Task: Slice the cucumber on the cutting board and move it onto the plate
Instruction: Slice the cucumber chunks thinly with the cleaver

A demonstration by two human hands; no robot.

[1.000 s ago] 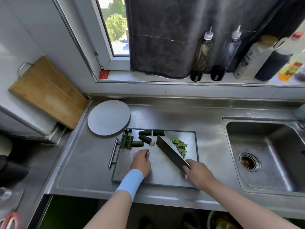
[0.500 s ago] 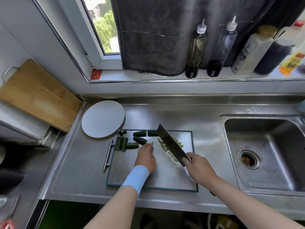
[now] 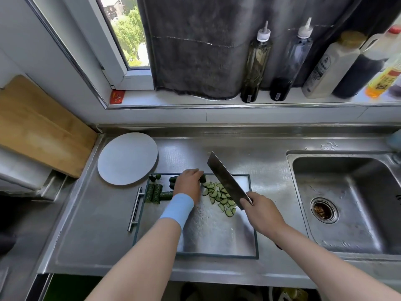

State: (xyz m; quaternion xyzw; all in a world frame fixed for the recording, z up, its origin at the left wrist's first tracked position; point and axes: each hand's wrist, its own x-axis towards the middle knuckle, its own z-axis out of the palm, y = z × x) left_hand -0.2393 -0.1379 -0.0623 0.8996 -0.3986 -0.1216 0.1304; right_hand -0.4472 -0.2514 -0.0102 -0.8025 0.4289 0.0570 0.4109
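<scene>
While our left hand (image 3: 188,184) clamps a cucumber piece (image 3: 203,178) steady, our right hand (image 3: 261,211) grips the cleaver (image 3: 226,181), raised clear of the slices (image 3: 220,197).

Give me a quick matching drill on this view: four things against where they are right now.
Things:
1 plate
2 cleaver
3 cucumber slices
4 wooden board

Places:
A in the right hand
B leaning at the far left
C piled on the cutting board
D on the counter, bare, left of the left hand

Pairs: 1-D, 2-A, 3-C, 4-B
</scene>
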